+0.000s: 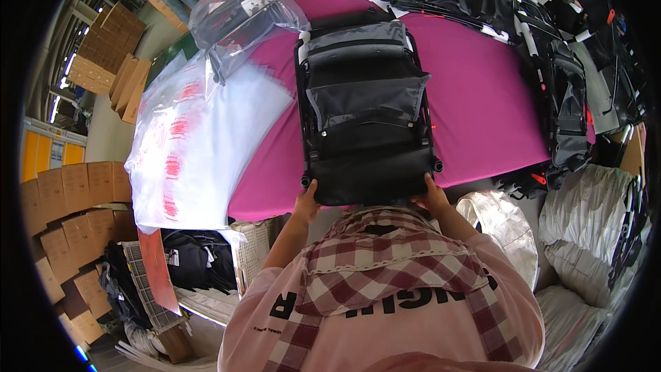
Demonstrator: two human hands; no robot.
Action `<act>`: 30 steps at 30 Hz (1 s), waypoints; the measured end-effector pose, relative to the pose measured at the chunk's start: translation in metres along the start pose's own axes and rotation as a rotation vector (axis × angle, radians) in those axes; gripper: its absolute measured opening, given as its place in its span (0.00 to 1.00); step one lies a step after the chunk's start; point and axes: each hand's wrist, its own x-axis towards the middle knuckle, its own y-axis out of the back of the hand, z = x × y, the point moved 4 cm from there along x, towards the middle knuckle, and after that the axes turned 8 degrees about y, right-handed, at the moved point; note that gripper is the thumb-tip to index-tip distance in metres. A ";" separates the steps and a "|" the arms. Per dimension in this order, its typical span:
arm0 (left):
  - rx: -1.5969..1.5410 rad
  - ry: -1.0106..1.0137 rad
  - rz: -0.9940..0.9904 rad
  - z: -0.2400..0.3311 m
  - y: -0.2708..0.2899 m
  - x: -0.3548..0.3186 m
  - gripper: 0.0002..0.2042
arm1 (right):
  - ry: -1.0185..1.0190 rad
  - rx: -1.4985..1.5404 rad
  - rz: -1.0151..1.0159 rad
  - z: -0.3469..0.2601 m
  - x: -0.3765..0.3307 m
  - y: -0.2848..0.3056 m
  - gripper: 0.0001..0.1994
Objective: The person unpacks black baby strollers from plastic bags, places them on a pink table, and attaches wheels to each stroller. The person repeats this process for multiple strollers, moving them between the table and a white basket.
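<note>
At left, the plastic bags [213,138] could be dragged askew by a sideways swing. The folded black chair [368,100], laid at the near edge of the pink table [482,117], is grasped at its corners by the left hand [307,201] and right hand [432,196]; if lifted unevenly, it could be tipped. At far right, other black chairs [570,107] could be snagged.

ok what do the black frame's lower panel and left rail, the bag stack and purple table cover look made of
Lower panel: probably synthetic fabric, matte, softly curved edge.
Left rail: perhaps coated metal tube, dark and slim; plastic isn't ruled out.
Bag stack: thin plastic film, glossy, translucent at its overlapping edges.
Purple table cover: likely cloth, matte, no bright glare.
</note>
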 end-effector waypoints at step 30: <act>1.246 -0.965 0.258 0.093 -0.039 -0.076 0.36 | 1.065 -1.250 0.158 -0.119 -0.044 -0.012 0.42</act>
